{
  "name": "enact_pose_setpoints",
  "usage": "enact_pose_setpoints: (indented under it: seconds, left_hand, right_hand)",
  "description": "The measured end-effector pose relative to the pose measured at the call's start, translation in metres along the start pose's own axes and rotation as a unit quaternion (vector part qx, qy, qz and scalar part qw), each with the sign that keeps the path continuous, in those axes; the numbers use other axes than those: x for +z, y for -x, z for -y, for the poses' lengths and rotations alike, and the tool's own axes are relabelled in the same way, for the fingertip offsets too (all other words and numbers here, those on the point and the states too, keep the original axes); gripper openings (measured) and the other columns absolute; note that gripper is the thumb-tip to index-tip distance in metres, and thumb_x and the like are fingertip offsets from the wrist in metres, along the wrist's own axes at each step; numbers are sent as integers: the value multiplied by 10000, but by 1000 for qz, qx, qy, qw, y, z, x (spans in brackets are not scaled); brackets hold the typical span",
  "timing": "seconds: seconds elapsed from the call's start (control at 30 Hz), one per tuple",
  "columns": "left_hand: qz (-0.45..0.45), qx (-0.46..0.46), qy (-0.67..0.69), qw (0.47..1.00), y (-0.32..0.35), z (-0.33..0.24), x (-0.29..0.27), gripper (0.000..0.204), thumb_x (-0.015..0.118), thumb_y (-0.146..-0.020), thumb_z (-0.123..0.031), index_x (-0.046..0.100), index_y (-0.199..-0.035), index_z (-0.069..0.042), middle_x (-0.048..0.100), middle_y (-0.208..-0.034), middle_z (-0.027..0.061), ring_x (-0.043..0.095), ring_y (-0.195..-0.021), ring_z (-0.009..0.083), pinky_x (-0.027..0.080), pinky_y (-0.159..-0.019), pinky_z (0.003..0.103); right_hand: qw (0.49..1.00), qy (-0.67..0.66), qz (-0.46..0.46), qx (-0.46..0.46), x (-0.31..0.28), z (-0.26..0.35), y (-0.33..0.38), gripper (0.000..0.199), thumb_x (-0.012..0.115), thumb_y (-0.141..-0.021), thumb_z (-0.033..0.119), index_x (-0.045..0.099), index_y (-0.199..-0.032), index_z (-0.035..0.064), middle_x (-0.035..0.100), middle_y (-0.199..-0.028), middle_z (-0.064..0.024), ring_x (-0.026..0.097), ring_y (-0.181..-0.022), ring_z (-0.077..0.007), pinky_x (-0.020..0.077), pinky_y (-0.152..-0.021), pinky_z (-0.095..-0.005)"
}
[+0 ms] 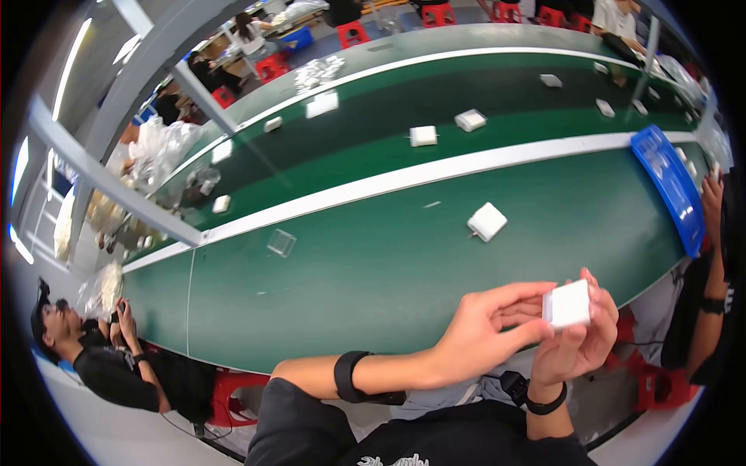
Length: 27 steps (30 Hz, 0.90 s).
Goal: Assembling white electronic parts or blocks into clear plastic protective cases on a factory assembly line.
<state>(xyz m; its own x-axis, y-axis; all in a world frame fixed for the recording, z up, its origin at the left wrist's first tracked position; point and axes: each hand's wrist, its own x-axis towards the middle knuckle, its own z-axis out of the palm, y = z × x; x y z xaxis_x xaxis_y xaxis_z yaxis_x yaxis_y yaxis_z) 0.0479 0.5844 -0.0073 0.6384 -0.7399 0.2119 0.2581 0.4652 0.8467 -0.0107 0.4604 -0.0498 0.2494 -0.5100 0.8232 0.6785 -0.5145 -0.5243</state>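
Note:
Both my hands hold a white square block above the near edge of the green table. A translucent strip shows along the block's left side. My left hand pinches that side between thumb and fingers. My right hand wraps round the block from below and from the right, its fingertips at the upper corner. Beyond my hands, a similar white block lies on the green table, with a small metal-looking bit sticking out at its lower left. Farther left rests a clear plastic cover.
A white rail separates the table from a green conveyor belt carrying scattered white blocks. A blue tray stands at the right. Co-workers sit at the left and right. Grey metal posts rise at the left.

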Motion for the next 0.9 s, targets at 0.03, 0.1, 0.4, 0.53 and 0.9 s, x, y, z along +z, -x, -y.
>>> enact_pose_setpoints:
  seconds: [0.03,0.1,0.4,0.53,0.9]
  left_hand:
    - [-20,-53,-32,998,-7,-2,-6,425,636,-813,32,495,-1211,79,577,-1117,151,596,-1000,184,512,-868,290]
    - [-70,-113,-94,987,-17,-7,-26,348,650,-839,-77,546,-1141,60,632,-1001,112,613,-949,144,507,-832,256]
    - [-318,78,-239,914,-60,-82,-191,753,459,-922,-479,262,-1344,113,523,-1142,305,645,-877,338,530,-794,333]
    - [-372,55,-706,600,-21,-99,-242,731,704,-734,-441,468,-1287,-24,601,-1090,231,620,-962,289,492,-808,347]
    - [-247,31,-636,730,69,-98,-160,623,760,-655,-90,537,-1237,-67,653,-978,91,626,-892,180,519,-737,316]
  right_hand:
    - [998,36,23,42,0,-1,-4,352,585,-884,331,495,-1069,45,475,-1116,-118,540,-1052,-336,487,-909,-455]
    - [986,37,33,158,11,5,-7,327,557,-910,251,530,-1101,-13,461,-1225,-154,531,-1096,-308,465,-912,-438]
    - [955,90,71,272,1,23,-13,204,494,-899,89,562,-1065,-9,495,-1224,-156,585,-1009,-229,505,-782,-316]
    - [950,90,65,291,-11,21,-13,159,495,-887,43,583,-1007,-13,543,-1153,-149,608,-924,-199,506,-735,-279]
    - [890,-57,218,397,23,19,17,187,558,-869,48,580,-1031,-42,569,-1042,-141,617,-831,-179,519,-705,-272]
